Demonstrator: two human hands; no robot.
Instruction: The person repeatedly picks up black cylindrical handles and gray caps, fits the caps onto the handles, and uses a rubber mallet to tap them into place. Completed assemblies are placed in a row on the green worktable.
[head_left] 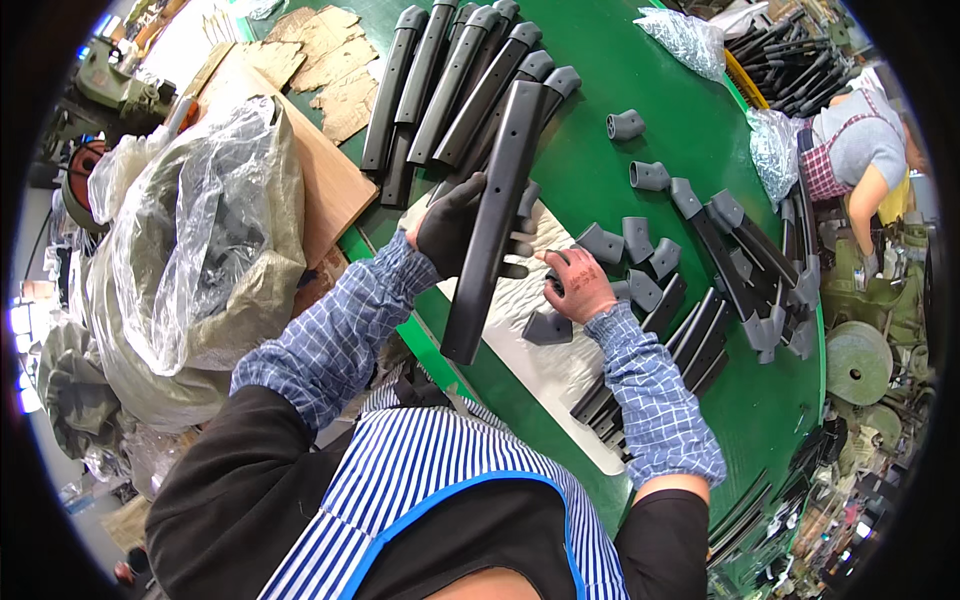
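My left hand, in a black glove, is wrapped round a long black bar with small holes along it. The bar is held tilted above the table, its upper end leaning away to the right. My right hand, in a reddish glove, is curled over a dark grey plastic fitting, mostly hidden under the fingers. Just below that hand, another grey fitting lies on the white padded sheet. Several more fittings rest beyond and to the right of the right hand.
Black bars with grey end fittings lie in a row at the far side of the green table. More joined pieces and bars lie right. A plastic-lined sack stands left; a person works at far right.
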